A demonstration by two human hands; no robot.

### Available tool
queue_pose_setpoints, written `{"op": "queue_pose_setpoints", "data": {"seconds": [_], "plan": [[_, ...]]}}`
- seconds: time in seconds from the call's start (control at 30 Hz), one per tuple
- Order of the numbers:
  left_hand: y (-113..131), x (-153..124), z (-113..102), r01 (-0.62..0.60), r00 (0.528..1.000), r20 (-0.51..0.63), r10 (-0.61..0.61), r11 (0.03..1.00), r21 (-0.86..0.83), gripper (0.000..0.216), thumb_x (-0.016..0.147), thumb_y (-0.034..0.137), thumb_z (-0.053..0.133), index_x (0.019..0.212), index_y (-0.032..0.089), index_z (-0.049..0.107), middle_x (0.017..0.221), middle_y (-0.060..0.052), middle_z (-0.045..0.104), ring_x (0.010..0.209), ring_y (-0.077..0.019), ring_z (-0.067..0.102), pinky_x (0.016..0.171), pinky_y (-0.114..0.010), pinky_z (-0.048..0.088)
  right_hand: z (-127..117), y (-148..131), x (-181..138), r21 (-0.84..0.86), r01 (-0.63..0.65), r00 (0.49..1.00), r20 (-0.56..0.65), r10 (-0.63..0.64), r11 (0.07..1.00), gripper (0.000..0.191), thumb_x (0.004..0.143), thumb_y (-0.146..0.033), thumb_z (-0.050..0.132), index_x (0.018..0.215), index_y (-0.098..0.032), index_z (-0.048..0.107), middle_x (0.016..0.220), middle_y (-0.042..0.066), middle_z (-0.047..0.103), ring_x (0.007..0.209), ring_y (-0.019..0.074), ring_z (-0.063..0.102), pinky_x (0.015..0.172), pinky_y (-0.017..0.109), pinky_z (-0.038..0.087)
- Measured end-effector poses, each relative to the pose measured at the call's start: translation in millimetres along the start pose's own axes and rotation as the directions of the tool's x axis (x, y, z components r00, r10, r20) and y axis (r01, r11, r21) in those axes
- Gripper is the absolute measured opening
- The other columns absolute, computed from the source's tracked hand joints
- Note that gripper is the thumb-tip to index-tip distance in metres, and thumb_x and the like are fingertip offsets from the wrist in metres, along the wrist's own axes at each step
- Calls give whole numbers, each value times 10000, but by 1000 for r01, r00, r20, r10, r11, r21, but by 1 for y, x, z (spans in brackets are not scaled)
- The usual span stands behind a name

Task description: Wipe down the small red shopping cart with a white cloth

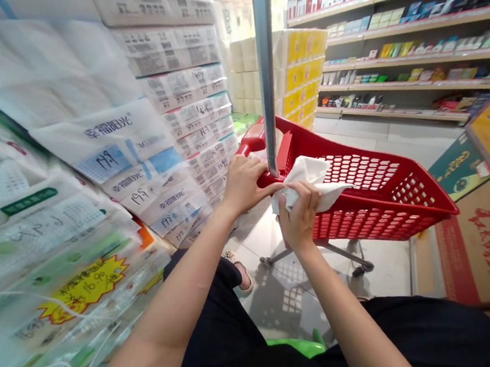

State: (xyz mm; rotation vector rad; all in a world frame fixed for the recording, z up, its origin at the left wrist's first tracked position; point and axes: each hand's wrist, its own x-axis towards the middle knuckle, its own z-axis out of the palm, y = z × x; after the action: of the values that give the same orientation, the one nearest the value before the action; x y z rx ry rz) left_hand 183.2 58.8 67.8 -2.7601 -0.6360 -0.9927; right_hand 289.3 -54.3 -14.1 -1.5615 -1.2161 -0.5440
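A red plastic shopping cart (382,207) stands in front of me, its basket pierced with rows of holes. My left hand (245,183) is closed around the red bar at the cart's near left end, by the foot of a grey metal pole (263,68). In my right hand (299,212) is a crumpled white cloth (307,175), pressed against the basket's rim beside the pole. Part of the cloth is hidden under my fingers, and one corner sticks out to the right over the basket. The two hands nearly touch.
Wrapped paper packs (122,141) are stacked high on my left, with yellow-and-white packs (303,67) behind. Shelves of small goods (405,78) line the back. Cardboard boxes (479,243) stand close to the cart's right. Something green (298,345) is below me.
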Motion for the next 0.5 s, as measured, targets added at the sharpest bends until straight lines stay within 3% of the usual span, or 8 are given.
{"op": "queue_pose_setpoints", "data": {"seconds": [0.13, 0.3, 0.4, 0.5], "plan": [[3, -1, -1, 24, 1000, 15, -24, 1000, 19, 413, 881, 622, 526, 950, 233, 647, 885, -52, 599, 926, -262, 496, 920, -428, 338, -11, 33, -5, -65, 18, 1000, -1, -18, 998, 370, 918, -307, 514, 1275, -249, 438, 1295, 123, 506, 1262, 267, 444, 1039, 464, 332], [7, -1, -3, 36, 998, 58, -39, 998, 51, 402, 898, 607, 503, 964, 233, 634, 925, -65, 603, 958, -279, 492, 940, -436, 322, -25, 77, -21, -204, -148, 981, -154, 117, 968, 271, 913, -374, 526, 1136, -222, 496, 1297, 118, 561, 1302, 287, 427, 1074, 537, 235], [13, 0, -2, 37, 998, 55, -40, 997, 67, 399, 896, 608, 506, 949, 230, 623, 938, -67, 612, 961, -282, 490, 961, -445, 311, -21, 72, -21, -166, -154, 977, -169, 126, 974, 211, 920, -382, 525, 1062, -231, 484, 1313, 108, 575, 1337, 273, 406, 1108, 570, 178], [19, 1, -1, 34, 998, 43, -37, 997, 75, 357, 912, 564, 508, 956, 226, 615, 959, -67, 618, 969, -280, 491, 970, -447, 301, -6, 44, -13, -64, -29, 996, -83, 24, 998, 136, 928, -322, 514, 1031, -247, 469, 1369, 87, 545, 1355, 236, 398, 1126, 530, 217]]}}
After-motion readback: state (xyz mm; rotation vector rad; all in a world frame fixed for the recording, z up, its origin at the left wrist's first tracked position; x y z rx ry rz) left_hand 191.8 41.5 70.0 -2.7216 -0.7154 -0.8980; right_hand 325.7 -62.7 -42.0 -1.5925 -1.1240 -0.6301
